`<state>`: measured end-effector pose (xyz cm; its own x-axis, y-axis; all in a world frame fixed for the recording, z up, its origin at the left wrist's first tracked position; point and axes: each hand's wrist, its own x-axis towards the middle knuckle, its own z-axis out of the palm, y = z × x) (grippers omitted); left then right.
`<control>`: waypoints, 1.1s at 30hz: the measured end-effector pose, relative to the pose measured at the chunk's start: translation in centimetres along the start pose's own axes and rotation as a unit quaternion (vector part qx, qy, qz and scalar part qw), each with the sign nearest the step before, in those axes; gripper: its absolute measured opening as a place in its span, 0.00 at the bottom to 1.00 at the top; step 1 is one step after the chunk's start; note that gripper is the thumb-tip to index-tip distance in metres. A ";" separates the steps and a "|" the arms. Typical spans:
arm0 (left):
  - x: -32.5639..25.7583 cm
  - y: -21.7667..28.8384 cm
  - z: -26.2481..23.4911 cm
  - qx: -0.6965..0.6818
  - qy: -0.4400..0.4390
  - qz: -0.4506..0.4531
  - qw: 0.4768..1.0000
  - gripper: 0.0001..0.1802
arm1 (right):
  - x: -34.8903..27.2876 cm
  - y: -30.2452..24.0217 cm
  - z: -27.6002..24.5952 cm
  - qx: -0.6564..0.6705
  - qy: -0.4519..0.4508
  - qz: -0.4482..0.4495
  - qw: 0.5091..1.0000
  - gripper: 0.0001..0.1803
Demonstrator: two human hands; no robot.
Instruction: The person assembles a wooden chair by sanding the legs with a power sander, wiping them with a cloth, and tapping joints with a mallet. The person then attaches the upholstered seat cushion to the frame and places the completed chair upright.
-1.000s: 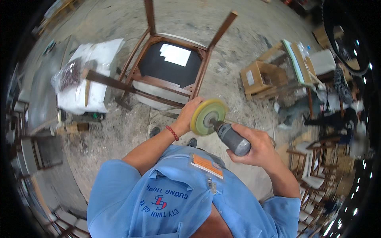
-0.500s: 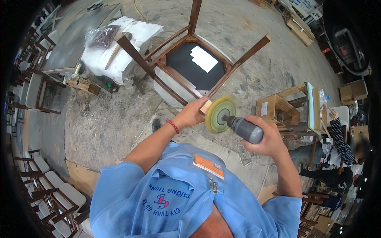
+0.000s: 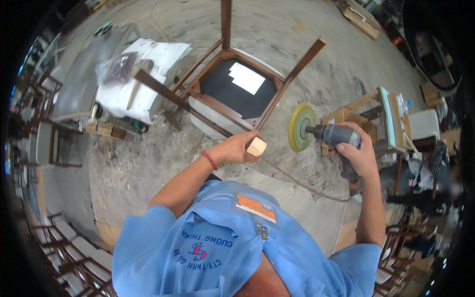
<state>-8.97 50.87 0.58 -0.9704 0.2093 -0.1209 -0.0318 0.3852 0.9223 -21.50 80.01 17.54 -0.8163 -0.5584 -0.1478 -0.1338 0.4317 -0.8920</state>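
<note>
An upturned wooden chair (image 3: pixel 217 94) with a black seat underside stands in front of me, its legs sticking up. My left hand (image 3: pixel 233 149) is wrapped round its nearest leg, just below the pale bare wood of the leg end (image 3: pixel 256 147). In my right hand (image 3: pixel 362 156) is a grey disc sander (image 3: pixel 341 135) with its handle pointing down. The round yellow-green sanding disc (image 3: pixel 297 127) faces the leg end but is apart from it, off to the right. A thin air hose (image 3: pixel 319 191) runs from the handle towards the left.
At the left, a table draped with white sheeting (image 3: pixel 139 101) bears a plastic-wrapped bundle (image 3: pixel 116 68). To the right stands a wooden stand (image 3: pixel 385 116) beside a cardboard box (image 3: pixel 341 118). Rows of chairs (image 3: pixel 74 242) line the lower left. Other people are at the far right.
The sander has moved right, away from the leg end, and its handle now shows. My left hand keeps hold of the leg. The view has shifted slightly.
</note>
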 end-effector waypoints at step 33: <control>6.0 -5.3 -2.5 -0.058 -0.220 0.222 0.948 0.31 | 8.5 -18.4 15.4 -0.544 0.040 0.284 0.788 0.26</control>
<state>-15.22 47.79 -4.09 -0.7014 0.6919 0.1714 0.3066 0.0758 0.9488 -17.27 56.41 26.09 -0.9452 -0.0278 -0.3254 -0.1010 0.9724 0.2104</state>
